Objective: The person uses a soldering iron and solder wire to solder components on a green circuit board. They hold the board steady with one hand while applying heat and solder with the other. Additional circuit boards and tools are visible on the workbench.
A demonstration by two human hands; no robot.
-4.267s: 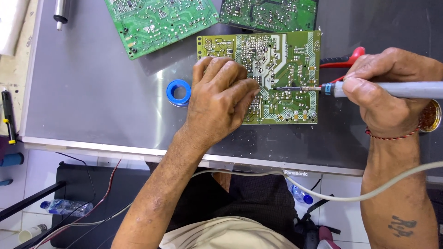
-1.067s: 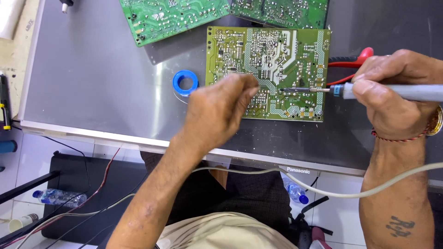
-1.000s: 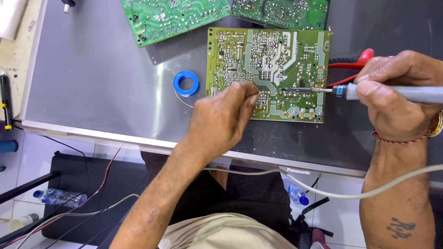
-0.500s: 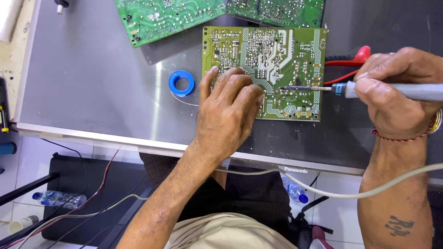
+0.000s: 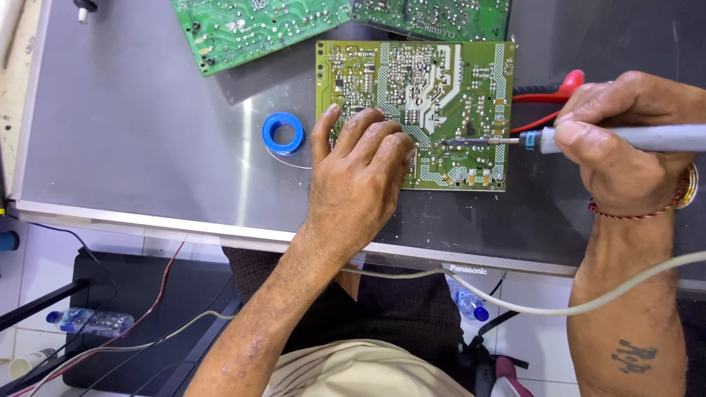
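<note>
Nearest, below the table edge, the person's lap shows in dark trousers and a pale shirt, with a white cable looping across it toward the right forearm. A small water bottle with a blue cap stands by the knees, and another bottle lies on the floor to the left among thin wires.

Up on the grey table, the left hand lies palm down with its fingers side by side, flat on the lower left part of a yellow-green circuit board, pressing it to the table. It grips nothing that I can see. The board lies flat with its solder side up, near the middle of the table.

The right hand is closed around the grey handle of a soldering iron, held almost level, and the metal tip touches the board toward its right side, just beside the left fingertips.

Just left of the left thumb sits a small blue spool of solder wire, a thin strand curling off it. Behind the right hand, red-handled pliers lie beside the board's right edge.

Farthest back, two darker green circuit boards lie along the top of the table, one tilted, the other partly tucked behind the yellow-green one
</note>
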